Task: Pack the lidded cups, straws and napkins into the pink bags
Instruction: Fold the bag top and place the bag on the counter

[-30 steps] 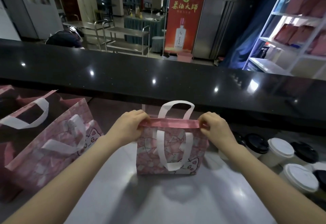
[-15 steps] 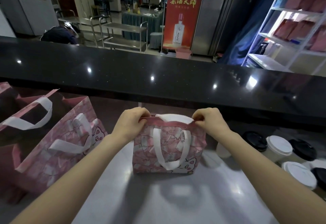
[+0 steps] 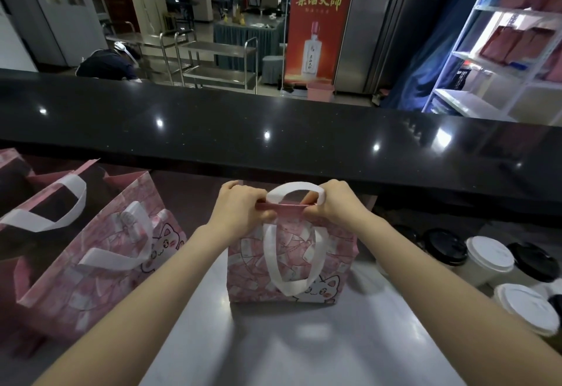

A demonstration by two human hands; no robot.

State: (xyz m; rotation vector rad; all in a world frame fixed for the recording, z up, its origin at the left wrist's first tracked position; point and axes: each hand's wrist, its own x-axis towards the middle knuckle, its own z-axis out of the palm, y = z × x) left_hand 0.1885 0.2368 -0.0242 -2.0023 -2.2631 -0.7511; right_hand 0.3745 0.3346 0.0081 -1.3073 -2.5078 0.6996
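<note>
Black polished stone first: the raised ledge runs across the far side, glossy and throwing back ceiling lights. Below it is the tabletop, smooth pale grey with a soft sheen.

On the left, open pink bags stand gaping. They are stiff-sided, printed with a cat and pale ribbons, with flat white strap handles flopping over.

Dead centre is the pink bag I'm working on: boxy, upright, same print, its thin skin creasing near the top. Here's the change. A second ago my hands sat out at the two ends of its rim, stretching it flat. Now they've slid inward to the middle and the mouth is squeezed shut. I read that as closing this one off, so it's likely finished, though I can't see what's inside.

At the right, the lidded cups stand on the tabletop, round pale bodies under black and white lids, none of them bagged. No straws or napkins are showing.

The far white handle arches up between my hands, and the near one hangs down the front. My left grip pinches the folded rim just left of that handle. My right grip pinches it just right, fingers curled tight on the pink edge.
</note>
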